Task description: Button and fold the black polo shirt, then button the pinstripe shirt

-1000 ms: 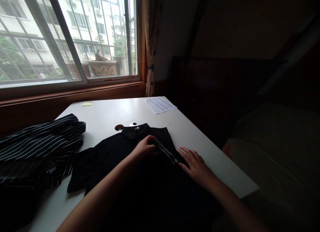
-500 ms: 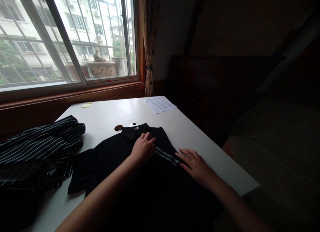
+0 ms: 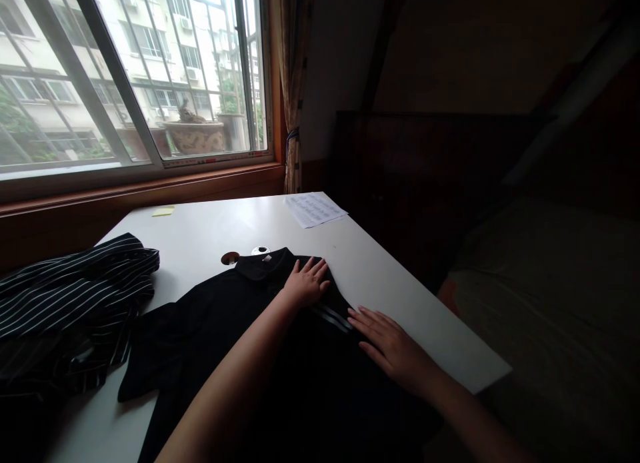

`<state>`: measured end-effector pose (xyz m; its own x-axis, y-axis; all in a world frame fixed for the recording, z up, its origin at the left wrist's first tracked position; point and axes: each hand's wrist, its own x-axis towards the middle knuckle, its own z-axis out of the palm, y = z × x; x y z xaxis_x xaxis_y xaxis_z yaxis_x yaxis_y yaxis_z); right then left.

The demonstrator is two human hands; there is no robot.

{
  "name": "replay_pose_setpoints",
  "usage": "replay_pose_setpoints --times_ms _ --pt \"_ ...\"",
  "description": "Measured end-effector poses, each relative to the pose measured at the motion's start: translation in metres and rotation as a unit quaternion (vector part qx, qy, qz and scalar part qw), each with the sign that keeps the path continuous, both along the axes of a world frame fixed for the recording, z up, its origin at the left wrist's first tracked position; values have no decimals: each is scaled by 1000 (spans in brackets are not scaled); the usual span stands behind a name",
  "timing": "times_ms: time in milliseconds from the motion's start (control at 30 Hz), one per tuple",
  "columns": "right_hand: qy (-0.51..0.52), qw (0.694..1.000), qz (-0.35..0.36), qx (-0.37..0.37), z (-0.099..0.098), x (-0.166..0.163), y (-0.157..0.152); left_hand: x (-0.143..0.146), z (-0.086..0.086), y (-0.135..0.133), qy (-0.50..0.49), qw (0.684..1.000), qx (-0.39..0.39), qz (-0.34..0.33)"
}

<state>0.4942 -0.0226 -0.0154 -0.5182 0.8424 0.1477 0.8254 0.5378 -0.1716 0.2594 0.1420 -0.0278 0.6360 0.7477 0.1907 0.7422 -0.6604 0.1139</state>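
Observation:
A black short-sleeved shirt lies spread on the white table, its collar toward the window and a small pale label showing inside it. My left hand rests on the shirt's right shoulder area, just right of the collar, fingers spread. Light stripes run across the shirt between my two hands. My right hand lies with fingers stretched out on the shirt's right side, fingertips near the end of the stripes. The lower part of the shirt is lost in shadow.
A crumpled black garment with white stripes lies on the left. Printed papers and a yellow note lie at the far end of the table. Two round holes are by the collar. A window and curtain stand behind.
My left hand has moved right and away from me, from beside the collar to the shoulder, and its curled fingers have spread. My right hand stays at the shirt's right side.

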Motion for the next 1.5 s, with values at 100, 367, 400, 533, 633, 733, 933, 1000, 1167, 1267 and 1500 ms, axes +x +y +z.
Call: replay_pose_setpoints --times_ms 100,367,400,533,633,733,933,1000,1167,1267,1500 --pt "11 1000 1 -5 0 1 -1 2 -2 5 -8 1000 5 30" --pt "37 999 1 2 2 0 -3 -2 -3 4 -33 991 20 131" --pt "39 999 1 4 2 0 -3 -4 -1 2 -33 990 22 136" --pt "43 999 -2 7 0 1 -3 -7 10 -9 -33 991 50 121" --pt "47 999 -8 8 -2 1 -3 -4 18 -20 -12 996 83 -5" --pt "44 999 -9 10 -2 1 -3 1 18 -29 5 991 58 -116" --pt "49 999 -10 10 -1 1 -4 -2 6 -24 -17 1000 6 12" --pt "50 999 -11 6 0 1 -4 -6 5 -19 -21 998 -1 61" --pt "57 998 -12 3 1 0 -5 -16 14 -21 -37 994 3 102" --pt "61 998 -13 1 1 0 -5 -28 25 -34 -41 994 1 100" --pt "55 998 -21 -13 4 0 -5 -64 45 -48 -127 974 -173 67"
